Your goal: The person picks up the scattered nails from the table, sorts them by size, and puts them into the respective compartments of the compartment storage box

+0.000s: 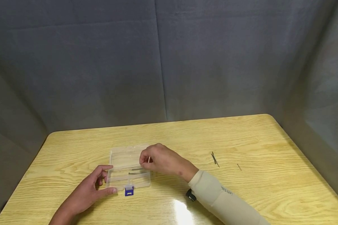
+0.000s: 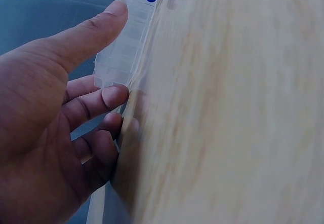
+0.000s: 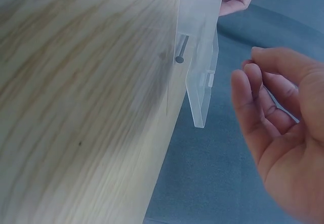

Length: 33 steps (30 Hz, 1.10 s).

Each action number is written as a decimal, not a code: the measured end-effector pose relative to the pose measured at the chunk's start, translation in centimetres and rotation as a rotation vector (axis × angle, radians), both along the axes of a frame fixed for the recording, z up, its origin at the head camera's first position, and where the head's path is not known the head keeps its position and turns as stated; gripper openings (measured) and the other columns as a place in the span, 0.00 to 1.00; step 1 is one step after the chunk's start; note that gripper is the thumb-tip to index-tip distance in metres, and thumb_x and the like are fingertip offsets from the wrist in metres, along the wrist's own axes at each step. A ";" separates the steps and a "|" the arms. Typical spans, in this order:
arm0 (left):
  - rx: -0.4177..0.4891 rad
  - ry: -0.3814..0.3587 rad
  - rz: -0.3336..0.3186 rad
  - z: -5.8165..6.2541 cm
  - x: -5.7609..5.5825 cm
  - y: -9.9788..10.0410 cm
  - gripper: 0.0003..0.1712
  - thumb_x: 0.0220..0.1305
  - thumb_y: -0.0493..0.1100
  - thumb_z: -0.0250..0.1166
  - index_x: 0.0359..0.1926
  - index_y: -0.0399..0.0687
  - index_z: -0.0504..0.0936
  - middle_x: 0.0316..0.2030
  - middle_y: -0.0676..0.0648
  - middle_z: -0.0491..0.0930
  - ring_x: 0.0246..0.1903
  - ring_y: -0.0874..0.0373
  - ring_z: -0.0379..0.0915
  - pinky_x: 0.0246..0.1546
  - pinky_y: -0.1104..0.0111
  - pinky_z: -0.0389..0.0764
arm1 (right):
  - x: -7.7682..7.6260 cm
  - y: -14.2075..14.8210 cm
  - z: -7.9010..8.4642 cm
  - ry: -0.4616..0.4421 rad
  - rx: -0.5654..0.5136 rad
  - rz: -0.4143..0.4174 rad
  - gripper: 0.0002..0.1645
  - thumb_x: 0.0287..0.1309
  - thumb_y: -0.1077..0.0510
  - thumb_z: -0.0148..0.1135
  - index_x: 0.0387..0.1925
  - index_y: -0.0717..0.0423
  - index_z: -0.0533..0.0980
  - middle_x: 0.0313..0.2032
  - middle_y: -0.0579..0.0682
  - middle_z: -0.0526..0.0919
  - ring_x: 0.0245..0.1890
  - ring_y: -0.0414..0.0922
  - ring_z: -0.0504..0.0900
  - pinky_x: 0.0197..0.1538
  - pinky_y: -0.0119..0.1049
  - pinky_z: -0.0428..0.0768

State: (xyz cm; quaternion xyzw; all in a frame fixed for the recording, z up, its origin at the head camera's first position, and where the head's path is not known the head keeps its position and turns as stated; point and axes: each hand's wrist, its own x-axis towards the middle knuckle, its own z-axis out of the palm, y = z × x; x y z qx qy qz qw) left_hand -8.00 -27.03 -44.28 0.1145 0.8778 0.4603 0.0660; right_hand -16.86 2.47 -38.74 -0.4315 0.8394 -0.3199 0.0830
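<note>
A clear plastic box (image 1: 150, 182) with a blue latch (image 1: 129, 191) stands on the table, its lid (image 1: 125, 156) laid back. My left hand (image 1: 87, 190) holds the box's left end, thumb at the front edge and forefinger at the back corner. Inside the box lie a few nails (image 1: 136, 173); one nail (image 3: 183, 49) shows its round head in the right wrist view. Over the box's right end hovers my right hand (image 1: 164, 159), fingers loosely bent. Between its fingertips nothing shows in the right wrist view (image 3: 283, 102).
On the wooden table (image 1: 270, 193), right of the box, lies a small cluster of nails (image 1: 215, 158). Farther right is a single nail (image 1: 239, 167). Grey cloth (image 1: 101, 62) hangs behind the table and along its sides.
</note>
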 end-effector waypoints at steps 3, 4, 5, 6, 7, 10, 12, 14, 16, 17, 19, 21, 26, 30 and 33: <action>0.011 -0.007 -0.002 0.0 0.0 -0.1 0.39 0.61 0.45 0.77 0.68 0.43 0.69 0.40 0.46 0.70 0.34 0.55 0.62 0.32 0.65 0.65 | 0.0 0.2 0.1 0.004 0.013 -0.003 0.08 0.67 0.62 0.68 0.32 0.47 0.82 0.30 0.33 0.80 0.30 0.30 0.78 0.37 0.25 0.76; 0.012 -0.007 -0.003 0.0 0.0 -0.1 0.39 0.61 0.45 0.77 0.68 0.43 0.69 0.40 0.46 0.70 0.34 0.55 0.62 0.32 0.65 0.65 | 0.0 0.3 0.1 0.008 0.017 -0.005 0.08 0.67 0.62 0.68 0.32 0.46 0.82 0.30 0.32 0.80 0.30 0.30 0.78 0.37 0.25 0.76; 0.010 -0.006 -0.004 0.0 0.1 -0.1 0.39 0.61 0.45 0.77 0.68 0.42 0.69 0.40 0.46 0.70 0.34 0.55 0.61 0.32 0.65 0.65 | 0.0 0.4 0.1 0.009 0.020 -0.007 0.08 0.67 0.62 0.68 0.32 0.46 0.82 0.30 0.32 0.80 0.30 0.30 0.78 0.37 0.25 0.76; 0.007 -0.004 -0.004 0.0 0.1 -0.1 0.39 0.61 0.45 0.77 0.68 0.42 0.69 0.40 0.46 0.69 0.34 0.55 0.61 0.32 0.65 0.65 | 0.0 0.6 0.1 0.010 0.022 -0.009 0.07 0.67 0.61 0.68 0.32 0.46 0.82 0.30 0.32 0.80 0.30 0.30 0.78 0.37 0.25 0.76; 0.002 -0.002 -0.003 0.1 0.1 0.0 0.39 0.61 0.45 0.77 0.67 0.42 0.69 0.40 0.47 0.69 0.34 0.55 0.61 0.32 0.65 0.65 | 0.1 0.7 0.1 0.010 0.023 -0.010 0.07 0.67 0.61 0.68 0.33 0.46 0.83 0.30 0.32 0.80 0.30 0.30 0.78 0.37 0.25 0.76; -0.008 0.005 -0.003 0.1 0.1 0.0 0.38 0.61 0.46 0.77 0.67 0.42 0.70 0.39 0.47 0.69 0.34 0.56 0.61 0.31 0.65 0.65 | 0.1 1.2 0.1 0.014 0.026 -0.016 0.06 0.66 0.61 0.67 0.33 0.47 0.83 0.30 0.32 0.80 0.30 0.30 0.78 0.36 0.26 0.76; -0.012 0.007 -0.004 0.0 0.1 0.0 0.38 0.61 0.46 0.77 0.67 0.43 0.70 0.39 0.47 0.68 0.33 0.56 0.61 0.31 0.65 0.65 | 0.2 1.5 0.1 0.019 0.029 -0.017 0.06 0.66 0.61 0.67 0.33 0.48 0.83 0.30 0.32 0.80 0.29 0.31 0.77 0.36 0.26 0.76; -0.014 0.005 -0.004 0.0 0.0 0.0 0.38 0.61 0.46 0.77 0.67 0.43 0.70 0.39 0.47 0.68 0.33 0.56 0.61 0.31 0.65 0.65 | 0.3 1.9 0.1 0.026 0.036 -0.021 0.07 0.66 0.61 0.67 0.32 0.47 0.83 0.29 0.32 0.80 0.28 0.31 0.77 0.35 0.27 0.76; -0.012 0.001 -0.005 0.0 0.1 -0.1 0.38 0.62 0.46 0.77 0.67 0.44 0.70 0.39 0.47 0.68 0.33 0.56 0.61 0.31 0.65 0.66 | 0.4 2.4 0.1 0.035 0.043 -0.021 0.07 0.66 0.61 0.67 0.32 0.47 0.83 0.29 0.32 0.80 0.28 0.31 0.77 0.35 0.28 0.76; -0.012 0.001 -0.005 0.0 0.2 -0.1 0.37 0.62 0.46 0.77 0.67 0.44 0.70 0.40 0.47 0.68 0.33 0.56 0.61 0.31 0.65 0.66 | 0.4 2.6 0.1 0.040 0.047 -0.021 0.07 0.66 0.61 0.67 0.32 0.47 0.83 0.29 0.32 0.80 0.28 0.31 0.77 0.35 0.28 0.76; -0.011 0.001 -0.008 0.1 0.3 -0.2 0.37 0.63 0.46 0.76 0.68 0.44 0.69 0.40 0.47 0.68 0.33 0.56 0.61 0.31 0.65 0.65 | 0.4 3.1 0.2 0.051 0.055 -0.025 0.07 0.65 0.61 0.66 0.32 0.47 0.84 0.29 0.31 0.80 0.29 0.31 0.77 0.36 0.28 0.76; -0.006 0.004 -0.008 0.1 0.4 -0.3 0.37 0.63 0.46 0.76 0.68 0.44 0.69 0.39 0.47 0.67 0.33 0.55 0.61 0.30 0.64 0.65 | 0.4 3.7 0.3 0.061 0.058 -0.031 0.06 0.65 0.61 0.65 0.33 0.47 0.84 0.30 0.32 0.81 0.30 0.30 0.78 0.36 0.29 0.77; 0.009 0.012 -0.012 0.2 0.3 -0.3 0.37 0.63 0.44 0.76 0.68 0.44 0.69 0.39 0.46 0.67 0.34 0.55 0.60 0.31 0.64 0.65 | 0.6 5.6 0.4 0.057 0.037 -0.054 0.05 0.65 0.62 0.66 0.35 0.49 0.85 0.31 0.33 0.82 0.29 0.32 0.78 0.36 0.31 0.78; 0.013 0.010 -0.021 0.1 0.3 -0.2 0.37 0.63 0.45 0.76 0.68 0.43 0.69 0.39 0.46 0.67 0.34 0.55 0.60 0.31 0.64 0.65 | 0.7 7.1 0.0 0.000 0.013 -0.069 0.04 0.65 0.63 0.66 0.37 0.52 0.85 0.32 0.34 0.83 0.29 0.33 0.79 0.36 0.33 0.79; 0.011 0.016 -0.019 0.0 0.3 -0.1 0.37 0.62 0.45 0.76 0.68 0.43 0.69 0.39 0.46 0.67 0.34 0.56 0.61 0.31 0.65 0.65 | 0.7 8.2 -0.2 -0.027 0.008 -0.081 0.05 0.66 0.63 0.65 0.38 0.53 0.85 0.32 0.35 0.84 0.29 0.35 0.79 0.36 0.33 0.79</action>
